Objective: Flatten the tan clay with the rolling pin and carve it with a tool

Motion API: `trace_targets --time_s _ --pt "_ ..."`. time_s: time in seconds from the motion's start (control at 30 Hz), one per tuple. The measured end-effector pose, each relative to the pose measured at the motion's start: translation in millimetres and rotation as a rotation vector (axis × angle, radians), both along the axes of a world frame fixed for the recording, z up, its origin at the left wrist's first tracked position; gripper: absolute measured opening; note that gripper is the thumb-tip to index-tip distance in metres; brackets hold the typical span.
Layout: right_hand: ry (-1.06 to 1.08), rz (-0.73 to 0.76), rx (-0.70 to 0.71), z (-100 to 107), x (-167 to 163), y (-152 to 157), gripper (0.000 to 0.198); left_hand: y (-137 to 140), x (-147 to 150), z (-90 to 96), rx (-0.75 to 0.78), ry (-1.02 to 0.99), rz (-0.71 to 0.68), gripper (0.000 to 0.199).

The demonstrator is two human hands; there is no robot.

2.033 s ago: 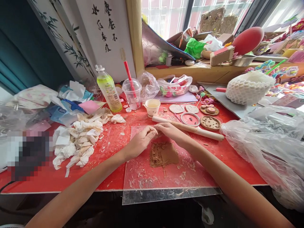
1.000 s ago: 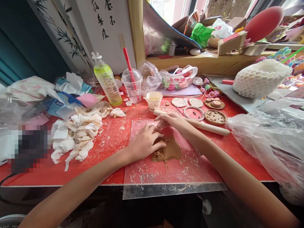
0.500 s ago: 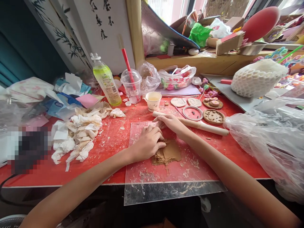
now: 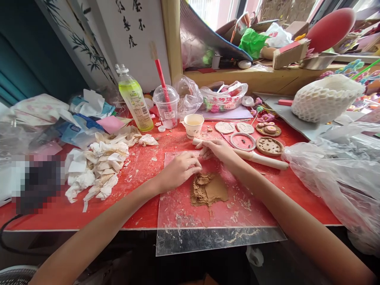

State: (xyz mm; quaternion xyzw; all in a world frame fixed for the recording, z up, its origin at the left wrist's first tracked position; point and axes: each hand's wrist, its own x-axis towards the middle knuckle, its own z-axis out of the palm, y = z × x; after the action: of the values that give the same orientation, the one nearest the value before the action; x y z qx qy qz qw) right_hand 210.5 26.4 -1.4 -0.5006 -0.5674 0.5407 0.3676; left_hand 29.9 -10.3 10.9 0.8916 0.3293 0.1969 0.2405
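A flat, torn-edged piece of brown clay [image 4: 216, 188] lies on a clear plastic sheet [image 4: 184, 219]; its left part is rough and crumpled. Just beyond its upper left edge is my left hand [image 4: 179, 170], fingers curled together, their tips hidden. Close to those fingertips, my right hand [image 4: 218, 152] bends its fingers down and inward in a closed shape. Whatever either hand pinches is too small or covered to make out. Behind my right hand, a pale rolling pin [image 4: 264, 159] runs across the table, partly covered by that hand.
Beyond the rolling pin stand a paper cup [image 4: 193, 128] of cloudy liquid, a lidded plastic cup [image 4: 166, 107] and a green drink bottle [image 4: 136, 103]. Round clay pieces [image 4: 268, 146] and a ring [image 4: 242, 141] lie right. Crumpled tissues [image 4: 101, 166] are left, a plastic bag [image 4: 335, 170] right.
My left hand has drawn back slightly left, off the clay, uncovering more of its crumpled part. My right hand's fingers have bent more. The view has shifted slightly.
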Motion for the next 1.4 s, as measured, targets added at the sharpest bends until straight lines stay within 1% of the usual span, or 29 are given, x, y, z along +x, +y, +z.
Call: trace_targets --time_s 0.03,0.07,0.1,0.17,0.2,0.23,0.27,0.3,0.37,0.43,0.5,0.6,0.67,0.77,0.87,1.0,1.07,1.17,1.27,1.33,1.4 --pt "-0.019 -0.030 0.033 2 2 0 0.025 0 -1 1.0 -0.001 0.013 0.009 0.016" --pt "-0.078 -0.068 0.100 5 6 1 0.022 -1 -1 1.7 0.003 0.026 0.022 0.016" --pt "-0.182 -0.108 0.198 7 10 2 0.020 -1 -1 2.2 0.009 0.036 0.039 0.018" --pt "-0.487 -0.164 0.452 10 20 4 0.020 -1 -1 2.1 0.029 0.045 0.072 0.021" --pt "-0.651 -0.168 0.573 11 26 5 0.021 -1 -1 1.3 0.043 0.046 0.083 0.022" --pt "-0.795 -0.154 0.660 12 31 7 0.024 0 -1 0.2 0.059 0.047 0.089 0.022" --pt "-0.900 -0.131 0.699 12 36 8 0.026 0 -1 -1.5 0.078 0.051 0.092 0.022" --pt "-0.987 -0.105 0.710 11 40 10 0.028 0 -1 -3.4 0.097 0.056 0.095 0.021" --pt "-1.121 -0.051 0.682 10 46 12 0.029 0 0 -7.8 0.129 0.069 0.099 0.021" --pt "-1.199 0.018 0.654 7 49 14 0.030 -1 1 -11.3 0.155 0.084 0.104 0.021" --pt "-1.233 0.089 0.661 5 49 14 0.031 -1 2 -12.9 0.192 0.106 0.122 0.021" --pt "-1.274 0.135 0.712 3 46 13 0.028 0 1 -12.3 0.264 0.122 0.187 0.022" --pt "-1.303 0.118 0.752 3 44 11 0.026 3 0 -11.8 0.306 0.091 0.249 0.020" --pt "-1.311 0.029 0.795 5 42 9 0.027 6 -2 -12.9 0.349 0.033 0.336 0.017" --pt "-1.237 -0.025 0.869 8 43 7 0.028 9 -5 -13.9 0.358 -0.017 0.378 0.019" --pt "-1.047 0.019 1.021 15 46 4 0.024 13 -9 -8.7 0.398 -0.155 0.434 0.037" --pt "-0.994 0.034 1.077 19 45 1 0.021 15 -12 -4.1 0.414 -0.208 0.441 0.043" --pt "-0.964 0.061 1.181 24 39 -6 0.021 16 -14 2.0 0.355 -0.273 0.381 0.048" --pt "-0.883 0.127 1.292 26 31 -13 0.021 14 -14 5.9 0.196 -0.375 0.309 0.042" --pt "-0.847 0.132 1.298 28 28 -16 0.023 10 -15 8.3 0.073 -0.466 0.288 0.034" --pt "-0.879 0.102 1.241 28 28 -17 0.033 7 -16 11.7 -0.022 -0.582 0.283 0.030"
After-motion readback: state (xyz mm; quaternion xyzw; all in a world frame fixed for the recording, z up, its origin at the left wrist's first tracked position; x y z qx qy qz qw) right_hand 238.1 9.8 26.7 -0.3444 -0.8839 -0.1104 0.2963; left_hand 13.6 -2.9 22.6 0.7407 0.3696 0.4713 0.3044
